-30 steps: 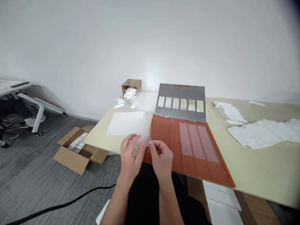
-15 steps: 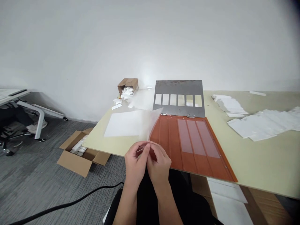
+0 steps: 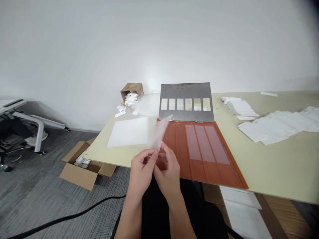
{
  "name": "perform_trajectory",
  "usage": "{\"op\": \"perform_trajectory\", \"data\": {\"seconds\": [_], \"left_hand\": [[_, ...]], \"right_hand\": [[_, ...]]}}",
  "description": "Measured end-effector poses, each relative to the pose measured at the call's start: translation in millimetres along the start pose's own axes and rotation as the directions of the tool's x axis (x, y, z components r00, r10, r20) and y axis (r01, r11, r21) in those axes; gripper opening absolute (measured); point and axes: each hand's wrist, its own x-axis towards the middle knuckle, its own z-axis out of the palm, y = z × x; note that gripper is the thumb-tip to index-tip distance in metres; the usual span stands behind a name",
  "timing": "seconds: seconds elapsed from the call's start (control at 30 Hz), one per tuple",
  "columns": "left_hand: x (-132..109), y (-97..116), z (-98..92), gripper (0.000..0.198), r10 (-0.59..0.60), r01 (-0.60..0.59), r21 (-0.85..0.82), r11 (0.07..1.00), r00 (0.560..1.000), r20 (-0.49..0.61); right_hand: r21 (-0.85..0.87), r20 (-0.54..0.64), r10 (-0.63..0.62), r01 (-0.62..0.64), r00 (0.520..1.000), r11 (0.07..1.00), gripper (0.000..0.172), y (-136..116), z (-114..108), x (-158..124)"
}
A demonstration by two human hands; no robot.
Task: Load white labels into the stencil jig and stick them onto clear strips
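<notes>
My left hand (image 3: pixel 142 169) and my right hand (image 3: pixel 168 168) meet over the table's front edge. Between them they pinch the near end of a thin translucent film strip (image 3: pixel 161 131), which stands up tilted toward the wall. Just right of the hands lies an orange-red tray (image 3: pixel 180 146) with long grooves. Three pale translucent strips (image 3: pixel 206 144) rest in its right-hand grooves. Hinged to its far edge, a grey metal plate (image 3: pixel 185 91) with a row of rectangular windows stands raised. A stack of translucent sheets (image 3: pixel 128 132) lies left of the tray.
A small cardboard box (image 3: pixel 132 88) spilling white pieces stands at the back left. White cards (image 3: pixel 281 124) lie fanned out on the right. On the floor at left are an open carton (image 3: pixel 78 174) and a black cable (image 3: pixel 74 217). A person's leg (image 3: pixel 18 129) shows at far left.
The right hand's fingers have spread a little and moved up along the film strip. The strip now shows more of its face. The whole view has shifted slightly.
</notes>
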Motion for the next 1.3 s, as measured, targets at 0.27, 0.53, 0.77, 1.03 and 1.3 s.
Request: {"op": "perform_trajectory", "data": {"seconds": [0.27,0.53,0.77,1.03,1.3], "left_hand": [[6,-4,4.6,0.031,-0.319,0.342,-0.603,0.721,0.936,0.149],[5,-9,6.8,0.030,-0.330,0.339,-0.609,0.717,0.935,0.131],[5,-11,11.0,0.034,-0.327,0.320,-0.568,0.758,0.940,0.094],[2,-11,19.1,0.037,-0.315,0.265,-0.555,0.788,0.949,0.005],[-6,-15,22.8,0.030,-0.148,0.100,-0.414,0.905,0.985,-0.085]], "right_hand": [[-0.203,-0.090,-0.283,0.260,0.955,0.944,0.021,-4,-10,1],[-0.301,-0.096,-0.380,0.337,0.920,0.892,0.014,-2,-16,0],[-0.327,0.020,-0.367,0.353,0.930,0.876,0.022,3,-26,-1],[-0.334,0.034,-0.358,0.348,0.933,0.876,0.026,4,-26,-2],[-0.263,0.039,-0.288,0.288,0.957,0.921,0.023,0,-31,1]]}}
